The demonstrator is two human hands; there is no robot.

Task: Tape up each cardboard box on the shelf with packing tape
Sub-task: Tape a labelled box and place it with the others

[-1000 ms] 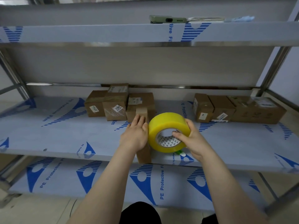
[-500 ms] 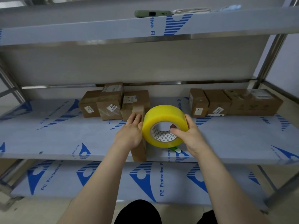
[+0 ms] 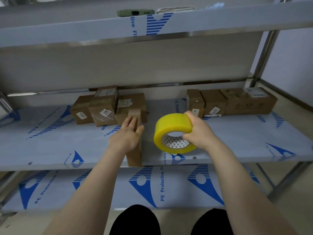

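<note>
The left hand (image 3: 128,134) lies flat on a thin box (image 3: 134,156). Its fingers (image 3: 131,122) are straight and close together, and they press on the box but do not curl round it. The thin box stands on the middle shelf (image 3: 50,145). It runs from under this hand down to the front edge of the shelf. The right hand (image 3: 198,131) holds the tape roll (image 3: 172,126), which is big and yellow. The fingers are bent over the top of the roll and the thumb sits at the hole in the middle, so the hand is squeezed tight on the roll. The roll is just to the right of the left hand and the thin box, with a small gap between them. I cannot tell if a strip of tape goes across that gap. I also cannot tell if the roll touches the shelf. Behind the left hand, at the back of the shelf, sit three brown boxes (image 3: 103,107) pushed close together. Behind the right hand a row of more boxes (image 3: 228,102) sits side by side. High above both hands, a green phone (image 3: 135,13) lies on the top shelf (image 3: 67,31).
</note>
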